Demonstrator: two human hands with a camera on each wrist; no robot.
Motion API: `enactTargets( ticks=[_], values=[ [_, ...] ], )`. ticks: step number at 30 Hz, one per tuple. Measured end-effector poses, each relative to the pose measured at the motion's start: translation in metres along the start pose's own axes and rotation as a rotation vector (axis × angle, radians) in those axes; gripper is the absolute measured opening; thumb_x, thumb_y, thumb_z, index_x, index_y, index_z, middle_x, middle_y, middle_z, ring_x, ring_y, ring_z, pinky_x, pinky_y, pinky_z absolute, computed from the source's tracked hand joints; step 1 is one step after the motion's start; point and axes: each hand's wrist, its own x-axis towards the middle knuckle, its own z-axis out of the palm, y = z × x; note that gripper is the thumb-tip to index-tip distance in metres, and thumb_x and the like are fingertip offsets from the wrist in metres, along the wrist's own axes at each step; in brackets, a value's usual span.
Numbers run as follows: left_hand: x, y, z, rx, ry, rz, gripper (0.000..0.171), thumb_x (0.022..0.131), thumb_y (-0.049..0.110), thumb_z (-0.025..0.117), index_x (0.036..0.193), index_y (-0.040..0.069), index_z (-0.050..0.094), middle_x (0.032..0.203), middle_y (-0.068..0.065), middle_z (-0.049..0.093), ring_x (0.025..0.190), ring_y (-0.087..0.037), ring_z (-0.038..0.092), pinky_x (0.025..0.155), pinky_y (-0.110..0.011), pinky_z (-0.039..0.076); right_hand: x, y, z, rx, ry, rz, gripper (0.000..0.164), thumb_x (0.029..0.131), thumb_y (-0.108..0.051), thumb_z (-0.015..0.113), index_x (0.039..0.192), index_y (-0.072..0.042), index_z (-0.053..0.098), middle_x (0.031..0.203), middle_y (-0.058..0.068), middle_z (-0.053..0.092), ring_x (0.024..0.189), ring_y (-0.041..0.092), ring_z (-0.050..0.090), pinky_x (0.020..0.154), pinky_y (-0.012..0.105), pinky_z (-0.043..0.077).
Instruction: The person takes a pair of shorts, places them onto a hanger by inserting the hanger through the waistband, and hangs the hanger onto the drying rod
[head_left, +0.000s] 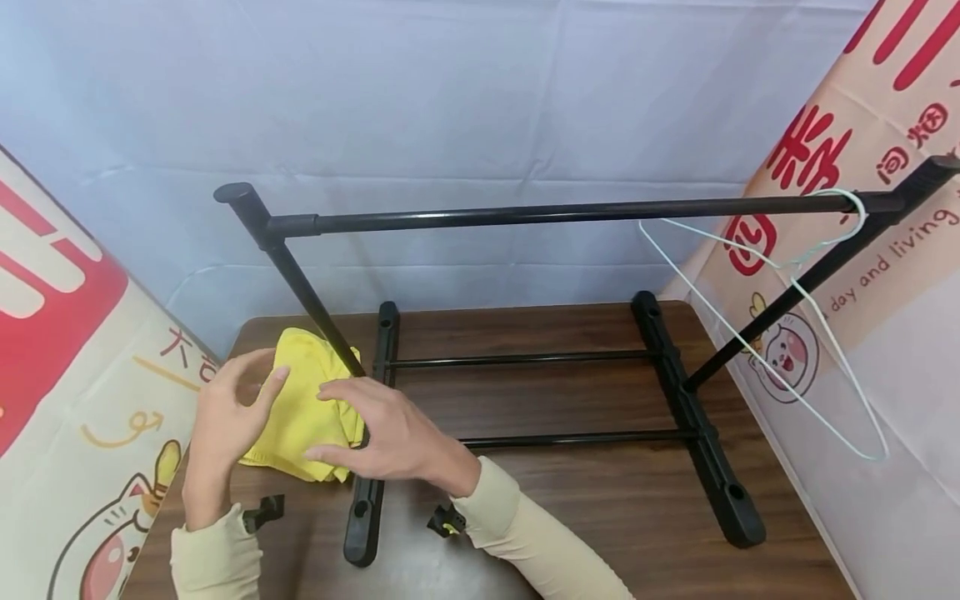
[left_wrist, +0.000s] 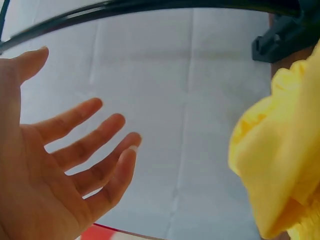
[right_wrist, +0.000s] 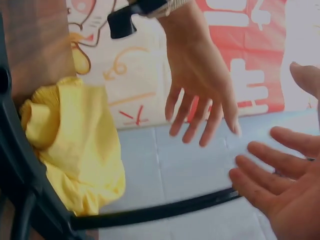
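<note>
A bunched yellow cloth garment (head_left: 300, 417) with a gathered edge lies on the left end of the table, beside the rack's left foot. My left hand (head_left: 232, 408) hovers over its left side, fingers loosely bent and apart from it in the left wrist view. On the other side my right hand (head_left: 390, 429) hangs above the rack's left foot, palm turned toward the left hand. Neither hand holds anything; the right wrist view shows both with spread fingers. In that view the yellow garment (right_wrist: 82, 150) lies below the two hands.
A black rack (head_left: 525, 215) stands across the wooden table (head_left: 525, 521). From the right end of its top bar hangs a pale green hanger (head_left: 757, 354). Printed cloth panels (head_left: 67, 375) flank the table, with a plain pale sheet (head_left: 465, 100) behind.
</note>
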Motion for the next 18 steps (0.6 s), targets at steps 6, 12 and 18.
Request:
enactTargets(
  ticks=[6, 12, 18],
  values=[
    [0.010, -0.027, 0.000, -0.096, -0.073, -0.066, 0.051, 0.099, 0.040, 0.056, 0.146, 0.023, 0.046, 0.139, -0.011, 0.056, 0.115, -0.005, 0.056, 0.086, -0.005, 0.037, 0.014, -0.008, 0.024, -0.004, -0.259, 0.212, 0.092, 0.082, -0.069, 0.063, 0.152, -0.018, 0.030, 0.156, -0.005, 0.034, 0.144, 0.010, 0.034, 0.118, 0.028, 0.034],
    [0.023, -0.052, 0.001, -0.152, -0.157, -0.173, 0.065, 0.099, 0.051, 0.049, 0.154, 0.022, 0.031, 0.152, -0.018, 0.040, 0.136, -0.043, 0.042, 0.108, -0.056, 0.039, 0.035, -0.010, 0.055, 0.045, -0.319, 0.401, 0.107, 0.081, -0.075, 0.058, 0.158, -0.023, 0.006, 0.166, 0.000, 0.008, 0.155, 0.016, 0.009, 0.123, 0.038, 0.026],
    [0.030, -0.073, 0.007, -0.173, -0.217, -0.261, 0.074, 0.099, 0.057, 0.044, 0.158, 0.021, 0.018, 0.158, -0.022, 0.031, 0.140, -0.048, 0.034, 0.105, -0.069, 0.033, 0.053, -0.003, 0.087, 0.046, -0.265, 0.569, 0.109, 0.077, -0.079, 0.058, 0.158, -0.022, 0.011, 0.164, 0.001, 0.015, 0.152, 0.018, 0.019, 0.119, 0.038, 0.032]
  ],
)
